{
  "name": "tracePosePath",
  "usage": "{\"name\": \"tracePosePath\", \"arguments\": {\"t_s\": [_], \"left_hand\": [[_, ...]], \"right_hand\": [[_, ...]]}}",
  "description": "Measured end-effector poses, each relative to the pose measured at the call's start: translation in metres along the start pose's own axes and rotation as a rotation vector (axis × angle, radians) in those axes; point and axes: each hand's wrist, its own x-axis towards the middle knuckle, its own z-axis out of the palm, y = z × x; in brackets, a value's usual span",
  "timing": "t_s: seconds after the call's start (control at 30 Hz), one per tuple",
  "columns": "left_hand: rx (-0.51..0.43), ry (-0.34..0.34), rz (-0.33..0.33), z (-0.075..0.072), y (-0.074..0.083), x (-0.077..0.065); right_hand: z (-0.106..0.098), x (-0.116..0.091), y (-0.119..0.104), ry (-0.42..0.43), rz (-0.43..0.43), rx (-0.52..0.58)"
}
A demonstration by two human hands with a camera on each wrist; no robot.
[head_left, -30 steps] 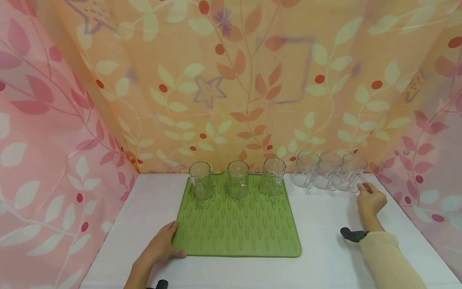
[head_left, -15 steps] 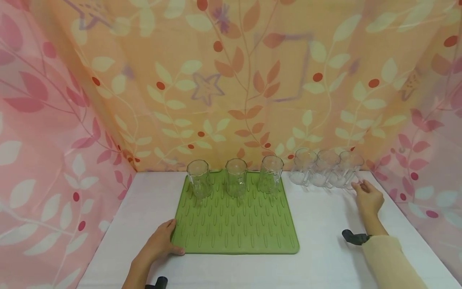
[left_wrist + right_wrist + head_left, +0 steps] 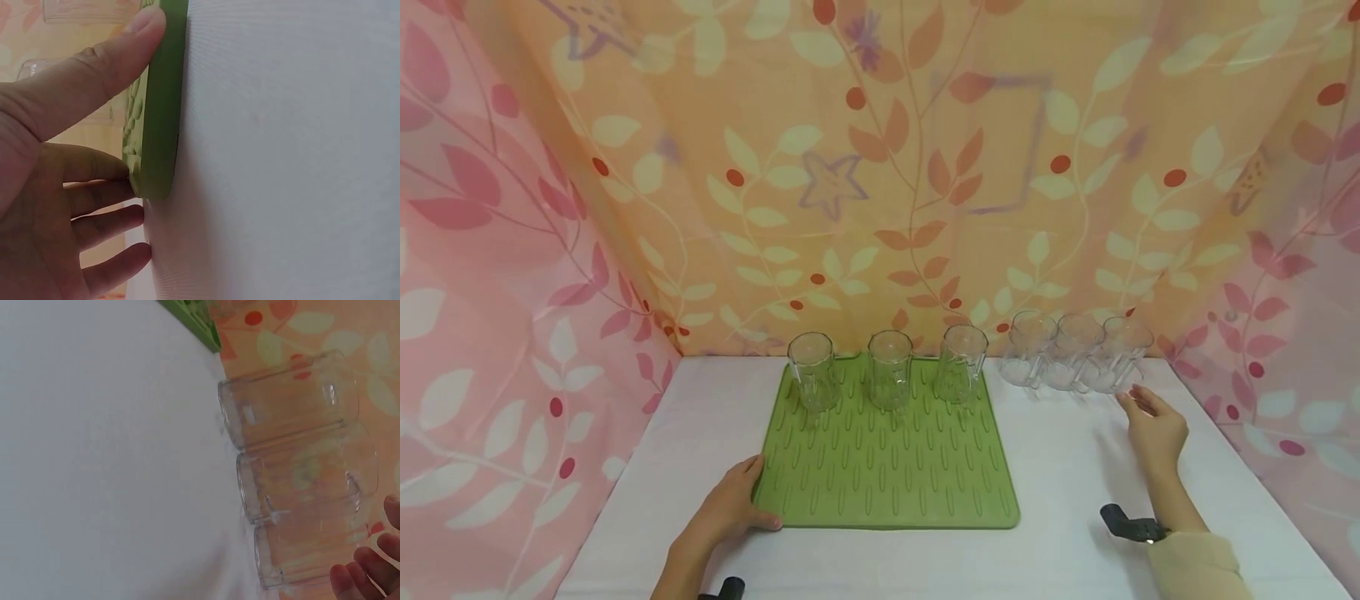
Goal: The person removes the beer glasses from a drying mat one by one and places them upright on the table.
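My left hand [image 3: 726, 504] rests at the front left corner of a green ridged drying mat [image 3: 891, 492], thumb on the front edge, fingers along the left side. In the left wrist view the thumb [image 3: 119, 65] touches the mat's thick edge [image 3: 162, 119], and the fingers are fairly straight. My right hand [image 3: 1157, 429] hovers by the handle of the rightmost glass mug [image 3: 1116, 358], fingers loosely bent with nothing between them. That mug stands close beside two others, a middle mug [image 3: 1075, 354] and a left mug [image 3: 1027, 350], all upright.
Along the mat's back edge stand three spaced glass mugs, a left one [image 3: 814, 375], a centre one [image 3: 890, 375] and a right one [image 3: 961, 371]. A white cloth [image 3: 1067, 492] covers the table. Patterned curtains [image 3: 880, 208] close off the back and both sides.
My right hand has drawn slightly left and toward me, with its fingertips now just in front of the rightmost mug's handle. The left hand stays at the mat's corner; the mugs keep their places.
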Motion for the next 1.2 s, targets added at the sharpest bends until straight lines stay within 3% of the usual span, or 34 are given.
{"name": "tracePosePath", "arguments": {"t_s": [0.13,0.5,0.9,1.2], "left_hand": [[-0.007,-0.003,0.007,-0.001,0.001,0.000],[-0.022,-0.027,-0.011,0.005,0.000,0.003],[-0.103,-0.011,0.001,0.002,-0.003,-0.003],[-0.133,-0.023,-0.032,0.003,-0.007,-0.004]], "right_hand": [[0.005,-0.018,-0.005,-0.079,-0.039,-0.028],[0.029,-0.043,-0.029,-0.297,-0.099,0.066],[0.076,-0.067,-0.057,-0.439,-0.141,0.194],[0.100,-0.084,-0.060,-0.474,-0.162,0.190]]}}
